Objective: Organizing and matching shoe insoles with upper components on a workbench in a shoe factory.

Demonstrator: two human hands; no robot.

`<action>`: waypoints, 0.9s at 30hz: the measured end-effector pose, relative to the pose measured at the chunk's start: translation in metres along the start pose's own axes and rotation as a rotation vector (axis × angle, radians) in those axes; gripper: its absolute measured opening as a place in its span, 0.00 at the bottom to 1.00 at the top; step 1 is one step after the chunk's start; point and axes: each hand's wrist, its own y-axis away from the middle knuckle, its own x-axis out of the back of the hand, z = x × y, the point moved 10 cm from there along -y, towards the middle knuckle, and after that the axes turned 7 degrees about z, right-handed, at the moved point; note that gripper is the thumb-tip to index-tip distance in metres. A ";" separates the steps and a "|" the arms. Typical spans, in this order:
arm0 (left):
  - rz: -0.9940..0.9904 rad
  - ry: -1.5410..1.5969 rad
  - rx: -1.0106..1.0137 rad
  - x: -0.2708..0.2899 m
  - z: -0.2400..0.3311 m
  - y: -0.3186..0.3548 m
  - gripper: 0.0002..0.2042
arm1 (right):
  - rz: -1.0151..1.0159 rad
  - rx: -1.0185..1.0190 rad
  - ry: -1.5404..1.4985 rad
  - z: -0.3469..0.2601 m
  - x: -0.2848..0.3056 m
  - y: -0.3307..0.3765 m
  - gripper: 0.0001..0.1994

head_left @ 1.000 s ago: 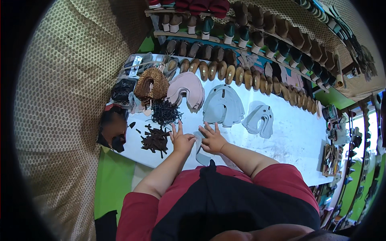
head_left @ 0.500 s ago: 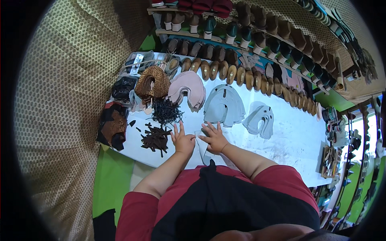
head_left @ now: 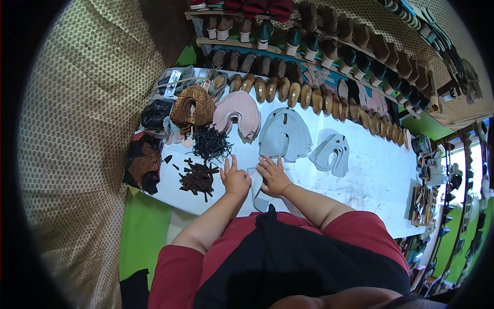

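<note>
From mid-view, the cut piece (head_left: 260,202) at six o'clock and arched stack (head_left: 285,128) at two are pale grey; curved pieces (head_left: 195,97) at ten, leopard-print; strips (head_left: 198,181) at eight, blackish brown; the bench (head_left: 381,177), white.

A flat piece (head_left: 259,200) lies between left hand (head_left: 236,181) and right hand (head_left: 275,178).

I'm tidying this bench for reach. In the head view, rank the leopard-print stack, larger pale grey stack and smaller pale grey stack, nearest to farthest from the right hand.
1. Larger pale grey stack, just beyond the right hand
2. Smaller pale grey stack, off to its right
3. Leopard-print stack, farther, to its left
</note>
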 end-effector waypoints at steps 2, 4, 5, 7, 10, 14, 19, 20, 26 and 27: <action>0.006 0.010 0.004 -0.001 0.000 0.000 0.05 | 0.028 -0.092 0.032 0.008 0.003 0.000 0.29; 0.013 0.018 0.012 -0.003 -0.004 0.001 0.06 | -0.011 -0.104 0.037 0.008 0.003 0.000 0.28; 0.041 0.022 0.018 -0.003 -0.007 0.001 0.06 | -0.051 -0.112 0.041 0.007 0.001 0.000 0.28; 0.067 0.027 0.021 -0.004 -0.010 0.002 0.07 | -0.030 -0.102 0.046 0.005 0.005 -0.002 0.27; 0.069 0.036 0.033 -0.004 -0.009 0.003 0.06 | -0.008 -0.099 0.048 0.005 0.007 -0.001 0.26; 0.051 0.049 0.066 -0.006 -0.016 0.007 0.07 | -0.013 -0.104 0.045 0.005 0.006 -0.001 0.26; 0.044 0.061 0.085 -0.005 -0.015 0.009 0.07 | 0.001 -0.096 0.048 0.005 0.007 0.000 0.25; 0.055 0.077 0.088 -0.004 -0.016 0.010 0.05 | -0.002 -0.097 0.049 0.005 0.007 0.000 0.25; 0.082 0.064 0.089 -0.006 -0.023 0.013 0.03 | 0.015 -0.079 0.045 0.003 0.007 0.000 0.25; 0.083 0.056 0.087 -0.006 -0.023 0.014 0.03 | 0.015 -0.079 0.046 0.003 0.005 0.000 0.25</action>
